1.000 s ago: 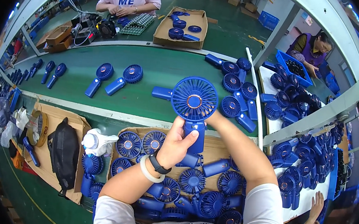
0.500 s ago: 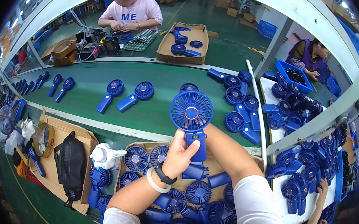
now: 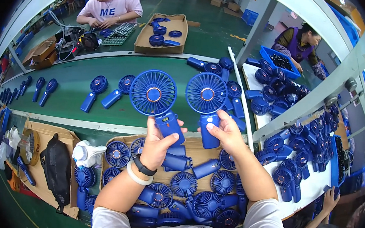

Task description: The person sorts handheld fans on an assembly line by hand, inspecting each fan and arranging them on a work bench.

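Upright in my left hand (image 3: 155, 148) is a blue handheld fan (image 3: 143, 95), gripped by its handle, with a copper-coloured ring at the hub. My right hand (image 3: 230, 137) holds a second blue handheld fan (image 3: 197, 98) by the handle, thumb on its light button. The two round grilles stand side by side, a small gap apart. Below them, a cardboard box (image 3: 111, 141) is filled with several more blue fans (image 3: 183, 183).
Across the front runs a green conveyor belt (image 3: 70, 76) with several fans on it. A white rod (image 3: 241, 97) edges it at right, beside a white table (image 3: 318, 169) piled with fans. A cardboard tray (image 3: 143, 45), a black bag (image 3: 58, 170) and two co-workers are around.
My right hand, hidden behind the left-hand fan before, now shows with a second fan. The left-hand fan has shifted left. My view has turned slightly right.
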Demonstrator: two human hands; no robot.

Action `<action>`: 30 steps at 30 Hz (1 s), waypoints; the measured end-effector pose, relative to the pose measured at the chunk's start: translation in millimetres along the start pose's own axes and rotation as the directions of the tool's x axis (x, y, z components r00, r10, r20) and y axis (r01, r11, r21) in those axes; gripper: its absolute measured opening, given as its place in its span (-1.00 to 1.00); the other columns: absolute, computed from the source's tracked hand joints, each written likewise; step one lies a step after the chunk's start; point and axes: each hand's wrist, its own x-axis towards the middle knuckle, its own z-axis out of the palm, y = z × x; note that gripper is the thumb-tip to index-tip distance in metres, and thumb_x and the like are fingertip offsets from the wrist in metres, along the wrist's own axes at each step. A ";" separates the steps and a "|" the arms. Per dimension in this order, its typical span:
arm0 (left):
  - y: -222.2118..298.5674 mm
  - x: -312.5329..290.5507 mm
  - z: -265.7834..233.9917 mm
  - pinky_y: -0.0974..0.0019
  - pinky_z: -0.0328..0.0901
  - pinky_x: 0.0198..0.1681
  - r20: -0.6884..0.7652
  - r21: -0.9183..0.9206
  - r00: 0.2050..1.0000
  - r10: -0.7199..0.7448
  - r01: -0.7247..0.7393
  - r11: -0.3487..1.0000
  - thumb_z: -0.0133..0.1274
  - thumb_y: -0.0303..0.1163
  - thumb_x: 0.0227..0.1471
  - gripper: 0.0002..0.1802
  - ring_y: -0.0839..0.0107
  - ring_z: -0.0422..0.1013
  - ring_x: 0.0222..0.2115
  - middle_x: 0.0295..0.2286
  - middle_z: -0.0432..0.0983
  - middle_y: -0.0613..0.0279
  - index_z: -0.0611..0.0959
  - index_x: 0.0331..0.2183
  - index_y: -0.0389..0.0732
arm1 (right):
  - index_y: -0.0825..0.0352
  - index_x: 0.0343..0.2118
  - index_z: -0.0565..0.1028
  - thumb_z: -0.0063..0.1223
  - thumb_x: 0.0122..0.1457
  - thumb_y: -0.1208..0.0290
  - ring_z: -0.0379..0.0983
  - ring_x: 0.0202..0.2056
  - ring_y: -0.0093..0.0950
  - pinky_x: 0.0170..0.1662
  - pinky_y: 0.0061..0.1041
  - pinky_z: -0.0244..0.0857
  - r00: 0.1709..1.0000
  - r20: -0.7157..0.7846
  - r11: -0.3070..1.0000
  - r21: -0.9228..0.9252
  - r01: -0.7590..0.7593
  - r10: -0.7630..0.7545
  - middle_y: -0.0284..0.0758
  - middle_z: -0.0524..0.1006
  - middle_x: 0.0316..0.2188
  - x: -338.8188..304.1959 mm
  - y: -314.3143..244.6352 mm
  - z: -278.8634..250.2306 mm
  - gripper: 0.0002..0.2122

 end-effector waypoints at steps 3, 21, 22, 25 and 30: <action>-1.0 -5.8 0.6 0.20 0.42 -0.27 -0.010 0.015 0.998 -0.056 0.057 0.998 0.00 -0.68 -0.15 -0.37 0.31 0.41 -0.28 -0.25 0.35 0.13 0.15 -0.06 -0.06 | 0.40 -0.02 0.23 0.00 0.10 0.49 0.42 -0.22 -0.51 -0.14 -0.52 0.32 1.000 -0.006 0.998 0.051 0.026 -0.026 -0.28 0.45 -0.25 -3.6 -4.8 6.8 -0.63; -2.5 -8.4 2.0 0.10 0.12 0.09 0.056 -0.097 0.980 -0.192 0.197 0.976 0.16 -0.62 -0.28 -0.31 0.25 0.12 0.07 0.00 0.21 0.14 0.31 -0.02 -0.27 | 0.38 -0.13 0.31 0.04 0.03 0.60 0.35 -0.17 -0.63 -0.09 -0.59 0.26 0.998 -0.063 0.996 0.084 0.014 -0.008 -0.37 0.42 -0.22 1.4 6.2 11.7 -0.69; -3.8 -8.7 1.0 0.10 0.12 0.09 0.067 -0.103 0.978 -0.196 0.202 0.974 0.16 -0.60 -0.28 -0.27 0.24 0.09 0.09 0.03 0.18 0.13 0.28 0.02 -0.27 | 0.39 -0.13 0.31 0.04 0.03 0.60 0.35 -0.18 -0.63 -0.09 -0.59 0.27 0.998 -0.068 0.996 0.087 0.023 -0.017 -0.36 0.42 -0.22 1.2 8.0 12.1 -0.69; -4.9 -9.1 1.3 0.09 0.11 0.09 0.071 -0.103 0.976 -0.207 0.214 0.971 0.16 -0.58 -0.27 -0.21 0.21 0.05 0.12 0.06 0.13 0.09 0.23 0.06 -0.28 | 0.39 -0.13 0.31 0.04 0.03 0.60 0.36 -0.19 -0.63 -0.09 -0.58 0.27 0.995 -0.093 0.994 0.107 0.033 -0.023 -0.36 0.42 -0.22 2.3 11.3 11.7 -0.68; -5.7 -7.8 1.0 0.08 0.07 0.10 0.224 -0.152 0.942 -0.251 0.289 0.945 0.14 -0.55 -0.22 -0.10 0.18 0.00 0.14 0.12 0.03 0.05 0.07 0.15 -0.27 | 0.42 -0.06 0.27 0.01 0.06 0.57 0.35 -0.17 -0.59 -0.06 -0.54 0.26 0.996 -0.067 0.995 0.080 0.061 -0.056 -0.34 0.42 -0.20 1.4 17.5 15.2 -0.65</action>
